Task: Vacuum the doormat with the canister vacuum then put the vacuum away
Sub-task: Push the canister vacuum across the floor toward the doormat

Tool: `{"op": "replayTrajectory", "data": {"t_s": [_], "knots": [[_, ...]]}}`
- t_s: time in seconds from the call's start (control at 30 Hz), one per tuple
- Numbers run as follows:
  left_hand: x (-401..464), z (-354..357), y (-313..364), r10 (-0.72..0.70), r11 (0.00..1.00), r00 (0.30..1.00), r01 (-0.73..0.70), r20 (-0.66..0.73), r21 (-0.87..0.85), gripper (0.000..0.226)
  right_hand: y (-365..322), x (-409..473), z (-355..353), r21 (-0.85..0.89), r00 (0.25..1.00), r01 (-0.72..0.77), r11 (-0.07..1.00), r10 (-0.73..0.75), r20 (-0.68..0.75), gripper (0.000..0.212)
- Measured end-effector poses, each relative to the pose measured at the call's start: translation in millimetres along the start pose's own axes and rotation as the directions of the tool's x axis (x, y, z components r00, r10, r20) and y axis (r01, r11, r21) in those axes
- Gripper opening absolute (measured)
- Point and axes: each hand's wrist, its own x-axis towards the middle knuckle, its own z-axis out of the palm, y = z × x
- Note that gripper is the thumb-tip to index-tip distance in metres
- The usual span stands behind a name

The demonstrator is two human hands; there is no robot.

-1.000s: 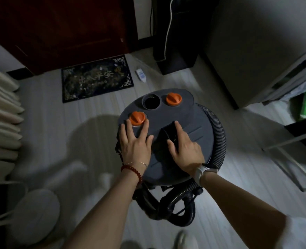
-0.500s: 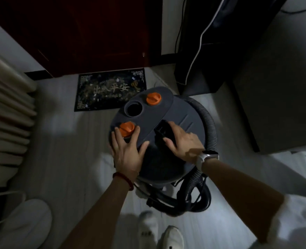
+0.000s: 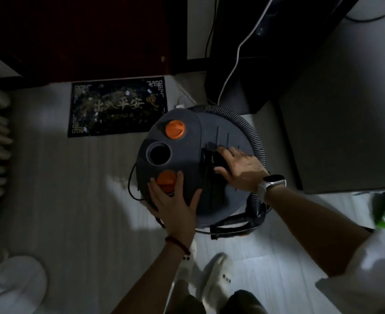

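The grey round canister vacuum (image 3: 209, 141) stands on the pale floor just right of the dark doormat (image 3: 116, 107), which lies before the door. Its top has two orange caps and an open round port. A ribbed black hose (image 3: 252, 134) curls around its right side. My left hand (image 3: 173, 200) lies flat on the lid's near left edge, fingers spread beside one orange cap. My right hand (image 3: 239, 168) curls around the black handle in the middle of the lid.
A dark red door (image 3: 85, 35) stands behind the mat. A black unit with a white cable (image 3: 239, 53) and a grey cabinet (image 3: 345, 109) close off the right. Folded pale fabric lines the left edge. My two feet in light slippers stand just below the vacuum.
The vacuum has moved closer to the doormat and turned, so the orange caps now face left. Both hands stayed on the lid, the right one on the handle.
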Motion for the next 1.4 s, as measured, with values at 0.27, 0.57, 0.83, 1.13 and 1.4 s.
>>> {"op": "replayTrajectory", "data": {"t_s": [0.27, 0.57, 0.83, 1.13, 1.4], "knots": [[16, 3, 6, 0.348, 0.927, 0.924, -0.364, 0.162, 0.089, 0.058, 21, -61, 19, 0.138, 0.960, -0.262, 0.955, 0.273, -0.064, 0.057], [41, 21, 81, 0.542, 0.698, 0.670, -0.695, 0.508, 0.172, 0.064, 32, -121, 40, 0.523, 0.722, -0.563, 0.640, 0.689, -0.067, 0.047], [62, 56, 160, 0.598, 0.633, 0.624, -0.752, 0.503, 0.181, 0.070, 57, -109, 28, 0.740, 0.535, -0.597, 0.310, 0.841, 0.079, 0.051], [100, 80, 203, 0.577, 0.760, 0.701, -0.648, 0.418, 0.038, 0.064, 79, -65, -1, 0.775, 0.491, -0.589, 0.230, 0.863, 0.118, 0.051], [157, 87, 237, 0.651, 0.757, 0.584, -0.551, 0.485, -0.352, 0.065, 97, -14, -20, 0.833, 0.274, -0.547, 0.088, 0.958, 0.078, 0.051]]}}
